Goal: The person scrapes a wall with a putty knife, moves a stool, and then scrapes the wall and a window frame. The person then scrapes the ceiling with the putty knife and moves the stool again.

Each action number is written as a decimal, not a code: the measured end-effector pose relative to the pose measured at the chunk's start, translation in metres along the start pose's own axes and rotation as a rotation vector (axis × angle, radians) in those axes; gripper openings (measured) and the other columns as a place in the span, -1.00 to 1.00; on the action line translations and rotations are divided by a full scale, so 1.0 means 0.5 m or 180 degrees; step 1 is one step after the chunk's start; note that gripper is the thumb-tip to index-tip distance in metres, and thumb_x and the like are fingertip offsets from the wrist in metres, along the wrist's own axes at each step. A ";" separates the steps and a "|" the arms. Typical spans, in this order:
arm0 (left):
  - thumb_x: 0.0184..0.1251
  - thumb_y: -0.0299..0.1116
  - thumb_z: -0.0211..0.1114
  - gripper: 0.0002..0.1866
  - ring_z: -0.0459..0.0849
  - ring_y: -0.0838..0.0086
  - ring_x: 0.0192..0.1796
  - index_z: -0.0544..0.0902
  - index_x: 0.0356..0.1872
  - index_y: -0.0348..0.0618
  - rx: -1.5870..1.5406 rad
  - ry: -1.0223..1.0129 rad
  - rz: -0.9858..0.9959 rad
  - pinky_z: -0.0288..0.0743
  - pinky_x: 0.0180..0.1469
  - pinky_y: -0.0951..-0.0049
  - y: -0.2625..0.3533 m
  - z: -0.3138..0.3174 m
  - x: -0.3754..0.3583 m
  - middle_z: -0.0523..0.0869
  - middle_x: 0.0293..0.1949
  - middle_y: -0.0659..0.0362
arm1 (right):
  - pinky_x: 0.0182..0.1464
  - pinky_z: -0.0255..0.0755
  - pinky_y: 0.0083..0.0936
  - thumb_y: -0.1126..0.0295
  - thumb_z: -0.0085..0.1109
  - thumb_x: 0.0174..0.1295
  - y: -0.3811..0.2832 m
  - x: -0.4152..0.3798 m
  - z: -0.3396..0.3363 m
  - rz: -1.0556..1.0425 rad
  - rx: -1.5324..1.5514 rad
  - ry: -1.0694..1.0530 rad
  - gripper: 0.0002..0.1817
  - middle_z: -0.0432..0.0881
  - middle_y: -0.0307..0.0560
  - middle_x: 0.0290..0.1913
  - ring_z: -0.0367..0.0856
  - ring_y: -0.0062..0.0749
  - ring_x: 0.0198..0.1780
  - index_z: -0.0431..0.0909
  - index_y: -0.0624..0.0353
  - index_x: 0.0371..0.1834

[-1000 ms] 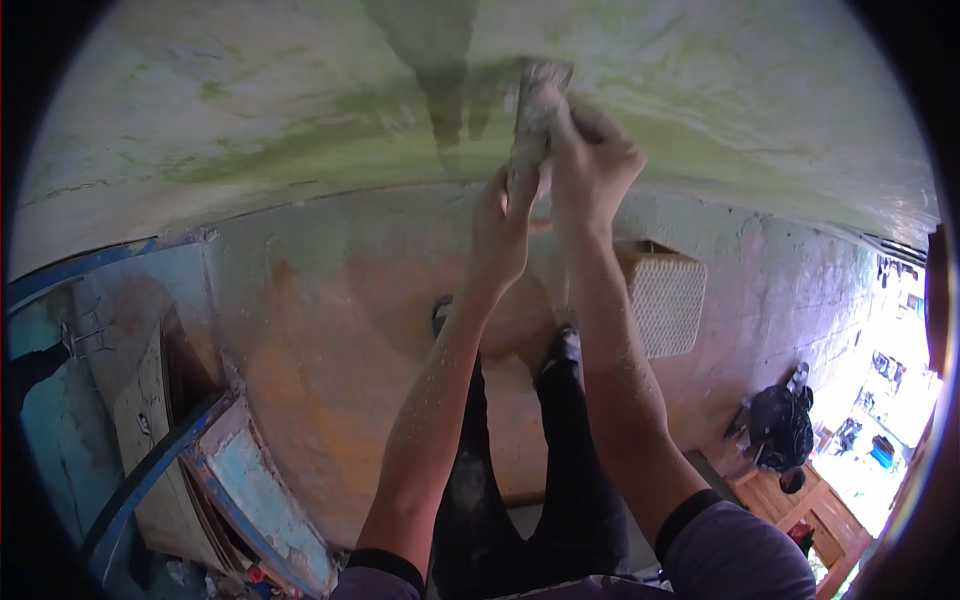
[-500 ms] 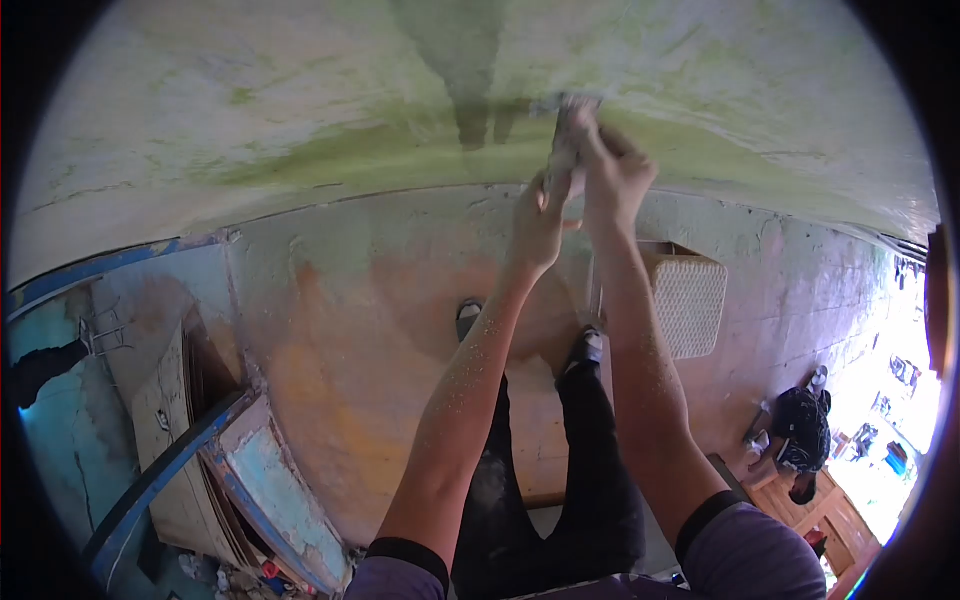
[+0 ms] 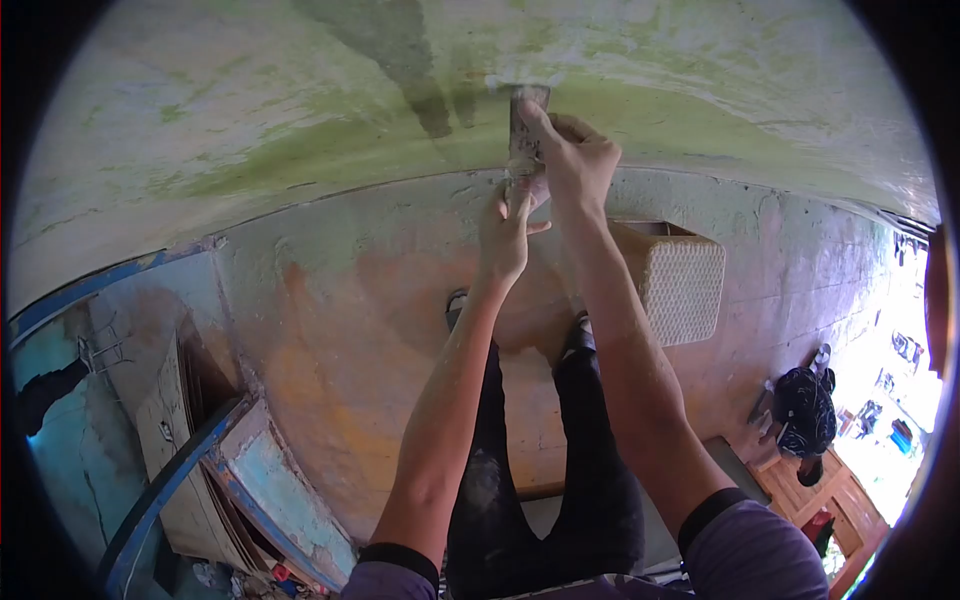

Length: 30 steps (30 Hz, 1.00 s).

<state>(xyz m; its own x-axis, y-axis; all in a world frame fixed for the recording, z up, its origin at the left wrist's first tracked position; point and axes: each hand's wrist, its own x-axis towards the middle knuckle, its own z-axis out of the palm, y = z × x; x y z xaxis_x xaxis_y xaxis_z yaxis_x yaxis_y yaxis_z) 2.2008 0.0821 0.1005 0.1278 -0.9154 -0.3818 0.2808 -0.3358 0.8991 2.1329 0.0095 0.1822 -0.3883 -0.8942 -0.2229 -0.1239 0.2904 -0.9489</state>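
A flat metal scraper (image 3: 524,135) with a worn, blotched blade is held against the green-stained, patchy surface (image 3: 660,110) in front of me. My left hand (image 3: 507,235) is closed around its lower end, with one finger sticking out to the right. My right hand (image 3: 582,165) presses on the upper part of the blade, its thumb along the face and the other fingers curled. The blade's tip touches or nearly touches the surface, beside a dark grey damp-looking streak (image 3: 395,60).
A stool with a woven top (image 3: 682,290) stands to the right of my feet. Leaning boards (image 3: 190,470) and a blue-edged panel (image 3: 275,495) are on the left. At far right, another person (image 3: 803,410) is near a wooden piece of furniture (image 3: 825,500).
Both hands and the scraper have shifted left and slightly towards me in view. The blade now shows its broad face. My view has also turned a little.
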 end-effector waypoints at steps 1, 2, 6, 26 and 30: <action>0.49 0.19 0.02 -0.44 0.41 0.63 -0.29 0.49 -0.12 -0.23 0.0032 0.0056 0.0250 0.51 -0.27 0.51 0.055 0.010 -0.007 0.43 -0.35 0.29 | -0.33 0.52 -0.54 0.09 0.54 -0.02 -0.041 -0.002 -0.002 -0.0046 0.0146 -0.0059 -0.53 0.71 -0.06 -0.51 0.65 -0.51 -0.44 0.74 0.38 -0.35; 0.49 0.23 0.01 -0.46 0.31 0.72 -0.44 0.48 -0.24 -0.14 0.0073 0.0118 0.0448 0.41 -0.29 0.55 0.080 0.011 -0.021 0.34 -0.49 0.40 | -0.31 0.54 -0.53 0.09 0.54 -0.03 -0.083 -0.012 -0.006 -0.0042 0.0272 -0.0116 -0.52 0.72 -0.05 -0.50 0.66 -0.50 -0.43 0.74 0.39 -0.34; 0.47 0.21 0.01 -0.35 0.56 0.41 0.01 0.51 0.11 -0.26 0.0172 0.0020 0.0241 0.66 -0.13 0.30 0.040 -0.009 0.016 0.58 -0.05 0.06 | -0.28 0.55 -0.54 0.07 0.55 -0.06 -0.050 -0.016 0.024 -0.0043 0.0472 -0.0085 -0.51 0.72 -0.06 -0.50 0.66 -0.52 -0.43 0.75 0.38 -0.34; 0.49 0.15 0.03 -0.39 0.62 0.54 -0.13 0.57 0.05 -0.31 0.0351 0.0293 0.0592 0.53 -0.24 0.47 0.119 -0.037 -0.036 0.65 -0.20 0.19 | -0.33 0.50 -0.58 0.10 0.53 -0.05 -0.115 -0.068 0.061 -0.0120 0.0344 0.0150 -0.53 0.70 -0.08 -0.55 0.61 -0.56 -0.45 0.71 0.42 -0.47; 0.49 0.16 0.04 -0.43 0.47 0.63 -0.32 0.55 -0.13 -0.29 0.0311 0.0267 0.0089 0.54 -0.24 0.48 -0.021 -0.072 0.010 0.49 -0.37 0.28 | -0.29 0.50 -0.54 0.09 0.51 -0.06 -0.002 -0.051 0.090 0.0092 -0.0158 0.0255 -0.53 0.69 -0.08 -0.56 0.59 -0.57 -0.45 0.72 0.40 -0.46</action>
<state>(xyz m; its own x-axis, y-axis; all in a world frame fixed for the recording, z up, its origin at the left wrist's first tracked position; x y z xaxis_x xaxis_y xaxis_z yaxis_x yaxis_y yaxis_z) 2.2326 0.0891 0.0815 0.2147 -0.9043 -0.3691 0.1826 -0.3341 0.9247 2.1843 0.0168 0.1786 -0.4640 -0.8556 -0.2295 -0.1559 0.3339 -0.9296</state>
